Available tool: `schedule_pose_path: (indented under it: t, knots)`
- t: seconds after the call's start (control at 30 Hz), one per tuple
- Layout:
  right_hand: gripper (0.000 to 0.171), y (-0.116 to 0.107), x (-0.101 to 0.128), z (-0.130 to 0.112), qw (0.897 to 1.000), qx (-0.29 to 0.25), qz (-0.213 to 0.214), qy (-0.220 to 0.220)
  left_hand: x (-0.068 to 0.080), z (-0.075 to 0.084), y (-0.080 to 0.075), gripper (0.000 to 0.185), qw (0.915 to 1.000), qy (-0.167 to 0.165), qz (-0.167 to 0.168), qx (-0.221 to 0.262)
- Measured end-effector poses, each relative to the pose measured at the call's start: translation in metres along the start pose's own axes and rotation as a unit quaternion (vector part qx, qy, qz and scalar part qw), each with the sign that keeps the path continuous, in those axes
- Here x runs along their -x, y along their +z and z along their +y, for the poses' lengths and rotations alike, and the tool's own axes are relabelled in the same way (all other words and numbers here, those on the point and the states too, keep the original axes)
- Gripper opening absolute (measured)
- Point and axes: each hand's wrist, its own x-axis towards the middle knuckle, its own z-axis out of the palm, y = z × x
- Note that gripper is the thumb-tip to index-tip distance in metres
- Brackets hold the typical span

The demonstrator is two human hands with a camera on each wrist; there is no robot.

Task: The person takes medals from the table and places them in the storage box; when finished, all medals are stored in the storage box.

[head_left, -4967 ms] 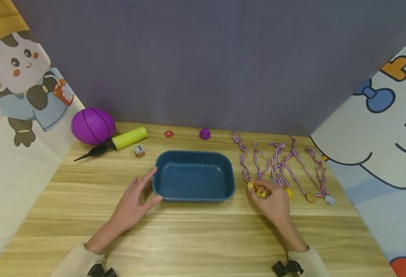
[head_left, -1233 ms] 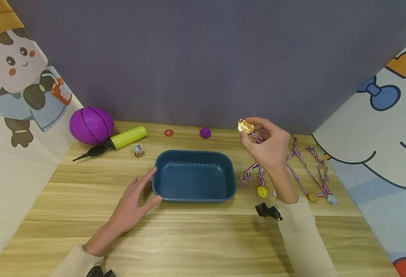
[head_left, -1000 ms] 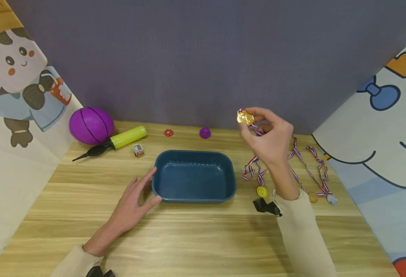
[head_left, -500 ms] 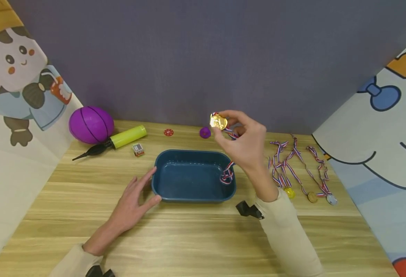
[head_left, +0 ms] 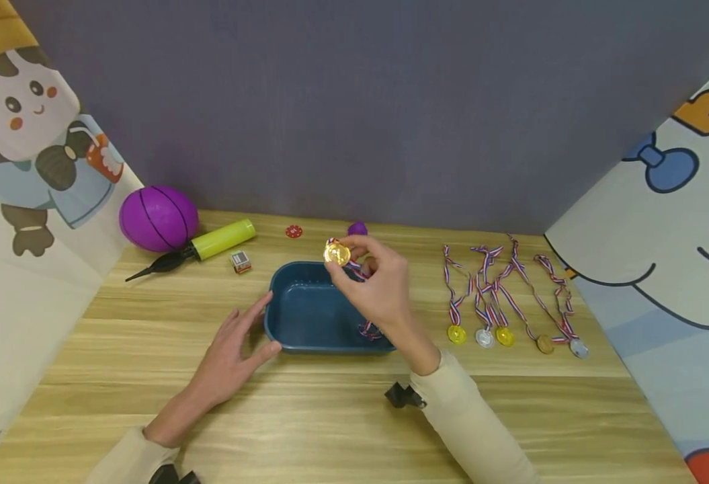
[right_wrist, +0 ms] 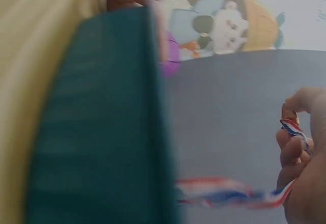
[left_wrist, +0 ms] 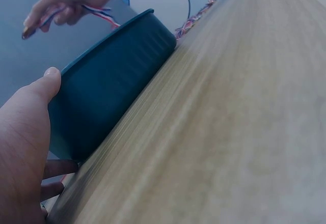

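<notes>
Gold, the medal (head_left: 336, 253) sits pinched in your right hand (head_left: 376, 286) above the far edge of the blue tub (head_left: 306, 312), its striped ribbon (head_left: 369, 329) trailing down into the tub. Your left hand (head_left: 231, 356) lies flat with straight fingers against the tub's left wall. Five more medals (head_left: 514, 336) lie in a row to the right on the wooden table (head_left: 330, 417). No writing is legible anywhere. Cartoon-printed panels flank a plain grey back wall (head_left: 354, 101).
</notes>
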Motion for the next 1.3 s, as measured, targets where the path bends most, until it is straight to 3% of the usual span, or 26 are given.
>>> schedule_pose_path:
  t: [0.27, 0.77, 0.97, 1.3]
  knots:
    - [0.033, 0.017, 0.024, 0.007, 0.997, 0.044, -0.062, 0.013, 0.000, 0.000, 0.000, 0.085, 0.9999, -0.012, -0.003, 0.000]
    - [0.033, 0.035, 0.041, 0.014, 0.979, 0.049, -0.186, 0.071, 0.000, 0.002, -0.001, 0.085, 0.9999, -0.010, -0.005, 0.001]
    - [0.034, 0.040, 0.040, 0.014, 0.960, 0.077, -0.250, 0.095, 0.000, 0.002, -0.001, 0.085, 1.0000, -0.004, -0.003, -0.002]
    - [0.035, 0.047, 0.039, 0.017, 0.931, 0.097, -0.341, 0.088, 0.001, 0.002, 0.000, 0.085, 1.0000, -0.002, -0.001, 0.001]
